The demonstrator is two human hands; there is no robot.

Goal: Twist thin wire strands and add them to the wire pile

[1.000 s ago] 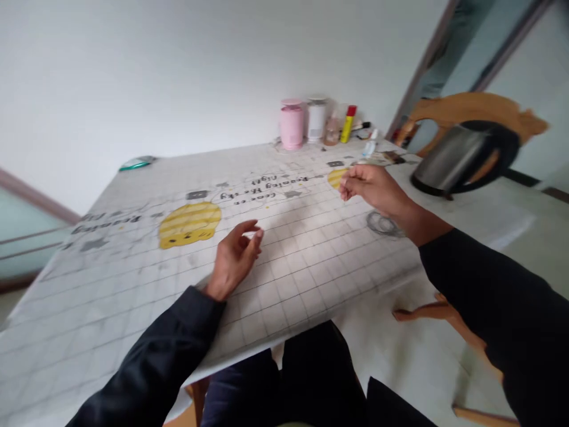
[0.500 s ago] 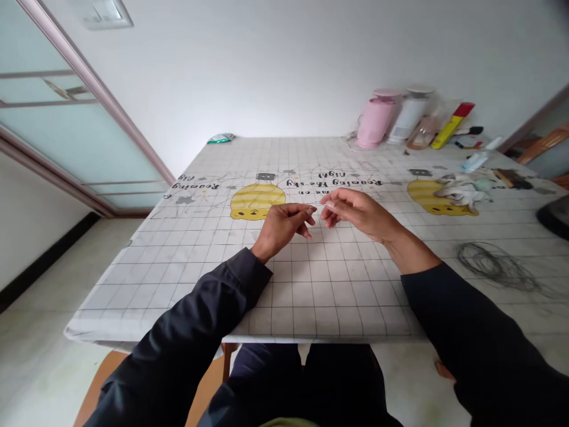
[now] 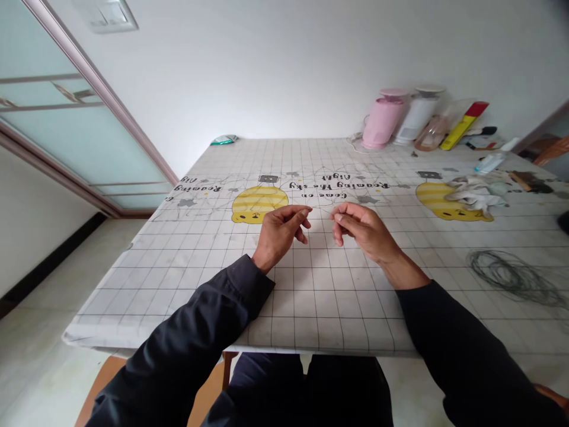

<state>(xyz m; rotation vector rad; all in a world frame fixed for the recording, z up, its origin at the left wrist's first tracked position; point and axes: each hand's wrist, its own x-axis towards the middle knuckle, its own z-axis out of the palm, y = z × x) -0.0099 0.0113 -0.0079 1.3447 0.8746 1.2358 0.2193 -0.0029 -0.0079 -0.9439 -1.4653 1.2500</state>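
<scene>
Over the middle of the table, my left hand (image 3: 283, 230) is closed in a pinch, thumb against forefinger. My right hand (image 3: 361, 228) faces it a short way off, also pinching. Between the two sets of fingertips runs a faint thin wire (image 3: 321, 209), so fine that its ends are hard to make out. To the right of my right forearm lies a loose coil of thin dark wire (image 3: 513, 276) on the tablecloth.
The checked tablecloth (image 3: 213, 261) has yellow bear prints. At the back right stand a pink cylinder (image 3: 383, 121), a white cylinder (image 3: 418, 115) and a yellow-red box (image 3: 464, 126). A crumpled cloth (image 3: 478, 193) lies nearer. A green packet (image 3: 224, 140) sits at the back left corner.
My right hand has moved right, away from my left, widening the gap between them. Its fingers have drawn together into a pinch. The view has shifted slightly.
</scene>
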